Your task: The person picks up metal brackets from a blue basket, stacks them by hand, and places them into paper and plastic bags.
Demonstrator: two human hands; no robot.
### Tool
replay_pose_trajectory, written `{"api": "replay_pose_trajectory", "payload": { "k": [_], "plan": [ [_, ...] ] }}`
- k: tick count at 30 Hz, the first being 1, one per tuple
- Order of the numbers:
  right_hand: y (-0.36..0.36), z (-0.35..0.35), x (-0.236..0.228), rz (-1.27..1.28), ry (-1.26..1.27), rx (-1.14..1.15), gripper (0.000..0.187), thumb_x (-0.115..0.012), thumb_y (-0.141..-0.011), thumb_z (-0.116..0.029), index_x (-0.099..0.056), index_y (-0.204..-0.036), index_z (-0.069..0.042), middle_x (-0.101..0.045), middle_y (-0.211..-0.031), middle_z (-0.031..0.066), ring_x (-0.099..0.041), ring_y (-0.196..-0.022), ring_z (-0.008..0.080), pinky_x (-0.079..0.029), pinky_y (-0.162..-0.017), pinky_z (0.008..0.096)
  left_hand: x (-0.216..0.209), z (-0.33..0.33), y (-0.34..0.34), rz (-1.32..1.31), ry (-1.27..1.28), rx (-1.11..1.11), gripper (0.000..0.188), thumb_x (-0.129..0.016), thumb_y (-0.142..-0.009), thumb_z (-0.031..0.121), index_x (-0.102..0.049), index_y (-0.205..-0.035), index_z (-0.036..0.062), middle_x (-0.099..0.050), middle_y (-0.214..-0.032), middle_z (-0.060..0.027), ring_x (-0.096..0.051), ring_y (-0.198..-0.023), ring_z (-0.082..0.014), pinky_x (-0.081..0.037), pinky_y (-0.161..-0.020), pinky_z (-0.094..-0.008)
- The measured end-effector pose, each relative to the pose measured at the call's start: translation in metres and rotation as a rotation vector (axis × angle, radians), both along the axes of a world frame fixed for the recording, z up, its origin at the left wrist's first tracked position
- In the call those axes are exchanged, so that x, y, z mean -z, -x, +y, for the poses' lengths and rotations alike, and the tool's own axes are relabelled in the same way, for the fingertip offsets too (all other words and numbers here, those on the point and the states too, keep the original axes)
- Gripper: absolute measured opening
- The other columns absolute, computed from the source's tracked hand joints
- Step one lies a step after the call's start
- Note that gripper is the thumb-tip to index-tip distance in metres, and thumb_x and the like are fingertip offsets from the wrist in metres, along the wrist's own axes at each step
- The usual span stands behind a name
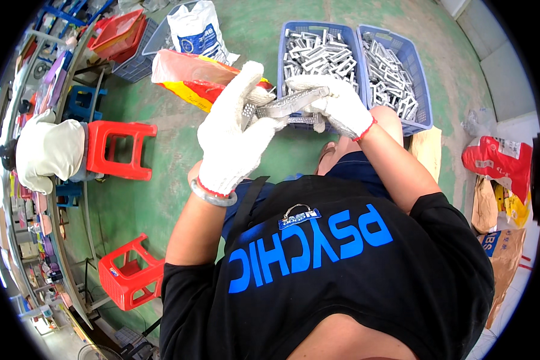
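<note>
A person in a black T-shirt [438, 258], seen from above, worked by the near side of a blue plastic crate [318, 24] heaped with silver rectangular frames [321, 57]; the white-gloved left hand [234, 120] was just left of that crate, fingers partly spread and thumb curled in, loosely closed on one end of a silver metal piece [291, 103]; the white-gloved right hand [336, 102], at the crate's near edge, had its fingers bent round the other end. More metal showed below the right fingers; whether it was separate could not be told.

A second blue crate [423, 84], also full, stood just right of the first; an open red-and-yellow plastic bag [180, 75] was left of it, with a white sack [198, 30] farther back on that side.

The step in hand looked like handling the piece between both hands; the next move seemed to call for one hand keeping a firm grip while the other loosened.
</note>
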State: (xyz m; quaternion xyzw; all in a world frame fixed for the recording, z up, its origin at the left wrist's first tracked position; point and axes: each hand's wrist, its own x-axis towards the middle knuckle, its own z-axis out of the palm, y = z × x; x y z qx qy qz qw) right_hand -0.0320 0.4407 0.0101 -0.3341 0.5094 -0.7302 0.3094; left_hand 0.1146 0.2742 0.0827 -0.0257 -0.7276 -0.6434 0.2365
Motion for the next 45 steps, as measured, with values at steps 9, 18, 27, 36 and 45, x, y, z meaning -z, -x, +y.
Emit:
{"api": "replay_pose_trajectory", "payload": {
  "k": [9,18,27,36,45],
  "plan": [
    [-0.001,0.003,-0.002,-0.01,-0.024,0.007,0.044,-0.06,-0.089,-0.01,-0.056,-0.132,-0.003,-0.067,-0.116,0.0074,-0.065,-0.094,0.0109,-0.05,-0.062,0.021,0.0,-0.001,-0.003,-0.008,-0.048,0.014,0.066,-0.058,-0.075,-0.017,-0.043,-0.139,-0.0074,-0.051,-0.135,-0.0166,-0.056,-0.114,-0.0225,-0.055,-0.089,-0.035],
    [0.0,0.003,-0.011,-0.032,-0.144,-0.044,0.048,-0.067,-0.087,-0.016,-0.056,-0.132,-0.001,-0.067,-0.109,0.0063,-0.062,-0.089,0.01,-0.053,-0.071,0.0235,0.002,-0.002,-0.005,-0.005,-0.103,0.029,0.055,-0.066,-0.076,-0.012,-0.053,-0.129,-0.0063,-0.057,-0.125,-0.0145,-0.061,-0.104,-0.0208,-0.055,-0.086,-0.0318],
    [-0.007,-0.008,-0.024,-0.283,-0.195,-0.176,0.04,-0.066,-0.086,-0.01,-0.059,-0.123,0.004,-0.069,-0.092,0.0091,-0.06,-0.06,0.0083,-0.048,-0.042,0.0205,0.003,-0.021,0.004,-0.144,0.278,-0.146,0.024,-0.07,-0.081,-0.006,-0.063,-0.105,-0.0032,-0.063,-0.111,-0.0086,-0.061,-0.095,-0.0129,-0.05,-0.081,-0.027],
    [0.001,-0.005,-0.02,-0.334,-0.125,-0.152,0.064,-0.065,-0.087,-0.009,-0.035,-0.143,0.003,-0.064,-0.115,0.015,-0.067,-0.074,0.0146,-0.054,-0.046,0.0239,0.015,-0.06,-0.006,-0.137,-0.097,-0.334,0.021,-0.07,-0.086,0.011,-0.065,-0.102,-0.0027,-0.067,-0.098,-0.0067,-0.062,-0.088,-0.0122,-0.049,-0.078,-0.0256],
    [0.009,-0.002,-0.029,-0.424,-0.086,-0.123,0.045,-0.065,-0.092,-0.015,-0.047,-0.131,-0.001,-0.067,-0.107,0.0115,-0.066,-0.066,0.0102,-0.051,-0.041,0.0225,0.062,-0.087,-0.022,-0.338,-0.106,-0.434,0.025,-0.071,-0.082,0.008,-0.061,-0.103,-0.0026,-0.067,-0.094,-0.0084,-0.062,-0.083,-0.0129,-0.051,-0.076,-0.0275]
  ]
}}
